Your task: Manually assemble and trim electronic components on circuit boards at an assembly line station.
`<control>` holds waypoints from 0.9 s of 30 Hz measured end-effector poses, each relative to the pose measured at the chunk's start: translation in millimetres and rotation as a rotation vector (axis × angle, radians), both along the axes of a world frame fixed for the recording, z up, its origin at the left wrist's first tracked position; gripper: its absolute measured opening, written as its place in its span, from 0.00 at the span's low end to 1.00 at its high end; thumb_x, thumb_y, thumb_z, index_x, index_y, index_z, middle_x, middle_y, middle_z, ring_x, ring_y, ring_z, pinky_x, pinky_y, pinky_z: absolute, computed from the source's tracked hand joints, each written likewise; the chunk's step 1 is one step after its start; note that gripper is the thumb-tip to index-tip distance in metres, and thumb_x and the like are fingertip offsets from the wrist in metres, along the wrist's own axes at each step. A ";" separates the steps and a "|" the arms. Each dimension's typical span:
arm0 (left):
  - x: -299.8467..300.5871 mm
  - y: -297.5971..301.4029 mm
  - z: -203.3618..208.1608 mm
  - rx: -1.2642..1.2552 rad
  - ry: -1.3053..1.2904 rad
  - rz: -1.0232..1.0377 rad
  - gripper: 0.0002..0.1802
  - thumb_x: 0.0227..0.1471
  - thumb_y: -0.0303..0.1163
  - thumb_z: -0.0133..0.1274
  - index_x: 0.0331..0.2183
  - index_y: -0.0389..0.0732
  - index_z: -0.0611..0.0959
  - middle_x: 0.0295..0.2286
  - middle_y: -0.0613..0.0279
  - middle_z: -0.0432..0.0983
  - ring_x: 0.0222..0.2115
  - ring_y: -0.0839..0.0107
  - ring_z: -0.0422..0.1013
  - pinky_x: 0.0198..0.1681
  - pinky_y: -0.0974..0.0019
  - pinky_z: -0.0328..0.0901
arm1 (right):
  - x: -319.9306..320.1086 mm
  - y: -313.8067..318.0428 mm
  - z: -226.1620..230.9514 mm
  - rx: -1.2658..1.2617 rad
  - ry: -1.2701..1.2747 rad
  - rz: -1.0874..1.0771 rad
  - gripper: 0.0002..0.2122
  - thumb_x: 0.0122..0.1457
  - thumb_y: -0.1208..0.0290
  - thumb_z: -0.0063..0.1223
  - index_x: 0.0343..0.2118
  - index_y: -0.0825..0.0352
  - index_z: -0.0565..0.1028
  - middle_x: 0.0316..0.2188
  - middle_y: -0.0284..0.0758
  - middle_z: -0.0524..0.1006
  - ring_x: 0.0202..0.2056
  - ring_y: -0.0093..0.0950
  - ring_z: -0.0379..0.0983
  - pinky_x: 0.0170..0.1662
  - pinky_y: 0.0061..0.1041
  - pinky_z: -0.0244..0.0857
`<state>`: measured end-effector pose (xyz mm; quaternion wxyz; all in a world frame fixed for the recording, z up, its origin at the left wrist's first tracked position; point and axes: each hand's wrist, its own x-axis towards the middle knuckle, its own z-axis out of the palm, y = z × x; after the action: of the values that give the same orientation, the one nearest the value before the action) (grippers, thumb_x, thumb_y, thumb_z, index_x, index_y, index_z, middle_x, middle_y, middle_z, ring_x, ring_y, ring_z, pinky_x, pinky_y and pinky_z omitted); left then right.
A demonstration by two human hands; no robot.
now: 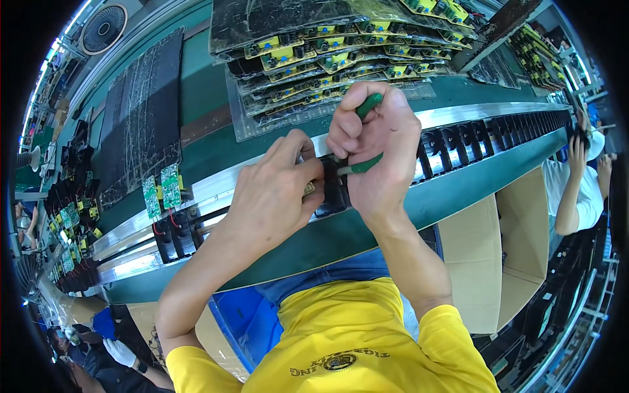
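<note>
My right hand (390,147) is closed around green-handled pliers (369,105), palm turned up. Their tip points left at a small black plastic case (335,195) on the metal rail. On the left side of that case, my left hand (268,190) has its fingers curled against it, steadying it. A small pale piece (308,188) shows at the left fingers; its kind is unclear. To the right runs a row of similar black cases (452,145) along the rail. Left of my hands, two green circuit boards (171,186) with red wires stand by more black cases (175,237).
Stacked sheets of yellow circuit boards (341,62) lie across the green bench. A scratched black sheet (144,108) is at the left. Below the bench edge are an open cardboard box (472,262) and a blue bin (246,321). Co-workers sit at the right (569,187) and lower left.
</note>
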<state>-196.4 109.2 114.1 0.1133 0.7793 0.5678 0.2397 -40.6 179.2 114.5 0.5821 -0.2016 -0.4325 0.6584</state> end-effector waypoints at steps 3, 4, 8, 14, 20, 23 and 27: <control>-2.3 1.4 -1.7 -0.012 0.013 0.006 0.02 0.53 0.27 0.67 0.30 0.42 0.88 0.44 0.60 0.73 0.39 0.60 0.77 0.35 0.56 0.72 | -6.8 -0.1 0.8 -0.017 -0.044 -0.023 0.20 0.83 0.51 0.37 0.45 0.63 0.76 0.30 0.28 0.68 0.30 0.20 0.58 0.34 0.23 0.54; -2.7 1.7 -2.2 -0.016 0.017 0.006 0.02 0.53 0.28 0.67 0.30 0.42 0.88 0.44 0.60 0.73 0.39 0.60 0.77 0.35 0.56 0.72 | -8.6 0.2 1.2 -0.022 -0.058 -0.033 0.20 0.83 0.52 0.37 0.45 0.63 0.75 0.29 0.28 0.67 0.30 0.20 0.58 0.34 0.23 0.54; -3.8 4.1 -5.1 -0.011 0.014 0.005 0.03 0.53 0.28 0.67 0.30 0.43 0.88 0.44 0.60 0.73 0.39 0.59 0.76 0.35 0.56 0.72 | -12.5 6.8 1.9 -0.050 -0.055 0.042 0.16 0.82 0.56 0.39 0.45 0.63 0.74 0.30 0.27 0.67 0.30 0.19 0.58 0.34 0.23 0.54; 0.7 4.5 0.9 -0.035 0.012 0.032 0.03 0.52 0.28 0.67 0.29 0.43 0.87 0.44 0.59 0.73 0.40 0.57 0.76 0.35 0.55 0.72 | -14.0 9.0 -5.7 0.067 -0.116 0.021 0.10 0.79 0.62 0.43 0.45 0.63 0.73 0.30 0.27 0.68 0.30 0.19 0.58 0.34 0.23 0.55; 4.2 4.7 7.9 -0.054 0.040 0.036 0.03 0.53 0.28 0.66 0.31 0.42 0.88 0.44 0.58 0.74 0.40 0.56 0.77 0.37 0.54 0.73 | -5.1 6.3 1.7 -0.072 -0.097 0.054 0.09 0.77 0.66 0.50 0.43 0.65 0.76 0.32 0.30 0.72 0.30 0.20 0.61 0.34 0.23 0.58; -1.0 6.6 29.8 -0.217 0.097 -0.036 0.05 0.53 0.28 0.66 0.34 0.41 0.88 0.44 0.57 0.75 0.41 0.54 0.78 0.39 0.52 0.74 | 16.3 -25.7 39.4 0.145 -0.233 -0.027 0.07 0.71 0.69 0.59 0.45 0.65 0.83 0.37 0.33 0.76 0.31 0.23 0.63 0.34 0.24 0.61; -13.2 30.9 56.7 -0.405 0.221 -0.111 0.12 0.54 0.28 0.66 0.42 0.41 0.87 0.46 0.57 0.77 0.41 0.53 0.78 0.42 0.53 0.74 | 72.4 -53.3 21.9 0.731 -1.113 -0.124 0.13 0.61 0.68 0.74 0.49 0.57 0.90 0.45 0.34 0.77 0.34 0.27 0.68 0.38 0.27 0.66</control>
<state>-209.6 140.1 170.8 0.2177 0.7922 0.5695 0.0273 31.8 125.8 136.5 0.3397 -0.3257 -0.8512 0.2325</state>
